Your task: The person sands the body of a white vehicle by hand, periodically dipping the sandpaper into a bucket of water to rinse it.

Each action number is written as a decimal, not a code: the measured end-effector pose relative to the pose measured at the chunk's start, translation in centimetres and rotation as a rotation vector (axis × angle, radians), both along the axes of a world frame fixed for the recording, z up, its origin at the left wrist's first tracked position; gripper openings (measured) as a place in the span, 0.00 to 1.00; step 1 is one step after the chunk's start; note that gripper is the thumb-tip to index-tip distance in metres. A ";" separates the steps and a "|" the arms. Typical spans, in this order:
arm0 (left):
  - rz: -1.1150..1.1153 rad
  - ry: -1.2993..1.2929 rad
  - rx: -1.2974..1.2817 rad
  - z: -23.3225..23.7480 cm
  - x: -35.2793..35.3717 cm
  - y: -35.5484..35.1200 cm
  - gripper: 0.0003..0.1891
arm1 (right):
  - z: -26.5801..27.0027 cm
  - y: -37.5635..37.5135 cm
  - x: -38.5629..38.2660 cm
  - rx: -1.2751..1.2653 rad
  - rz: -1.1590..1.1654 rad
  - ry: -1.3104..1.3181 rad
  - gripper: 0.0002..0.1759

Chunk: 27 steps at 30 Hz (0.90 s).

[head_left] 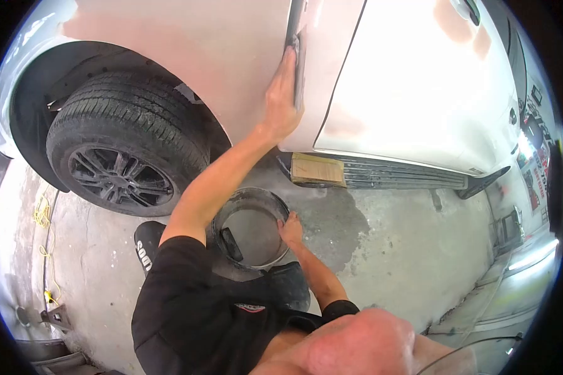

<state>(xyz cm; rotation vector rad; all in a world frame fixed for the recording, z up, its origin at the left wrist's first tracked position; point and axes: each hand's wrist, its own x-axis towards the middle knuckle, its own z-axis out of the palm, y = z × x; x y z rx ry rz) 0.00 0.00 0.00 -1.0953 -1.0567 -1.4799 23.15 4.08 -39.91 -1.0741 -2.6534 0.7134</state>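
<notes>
My left hand (281, 103) is raised against the white car body panel (231, 69). Its fingers point upward and press a thin grey sheet, which looks like sandpaper (299, 75), along the panel edge beside the door seam. Most of the sheet's face is hidden against the panel. Lower down, my right hand (291, 231) grips the right rim of a dark round bucket (275, 199) on the floor. Murky grey liquid fills part of the bucket. A black block (231, 244) rests at its left inner side.
Left of my arm is the car's wheel (122, 172) in its arch. A ribbed side step (400, 174) runs beneath the door, with a tan cardboard-like piece (318, 170) on it. The concrete floor has a wet patch (338, 225). A yellow cord (44, 212) lies at far left.
</notes>
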 end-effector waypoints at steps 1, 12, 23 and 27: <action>0.014 -0.007 0.014 1.7 0.1 0.2 0.33 | 0.8 0.9 0.3 0.027 0.002 0.008 0.38; 0.064 -0.060 0.013 0.9 1.1 -0.6 0.31 | -1.4 -0.9 0.0 0.110 0.041 0.078 0.32; 0.017 -0.070 -0.073 3.3 0.7 -1.5 0.34 | 0.1 -1.5 -0.4 0.050 0.018 0.032 0.32; 0.007 -0.175 -0.218 6.9 1.6 -1.6 0.45 | -0.2 -1.8 0.3 0.052 0.043 0.074 0.32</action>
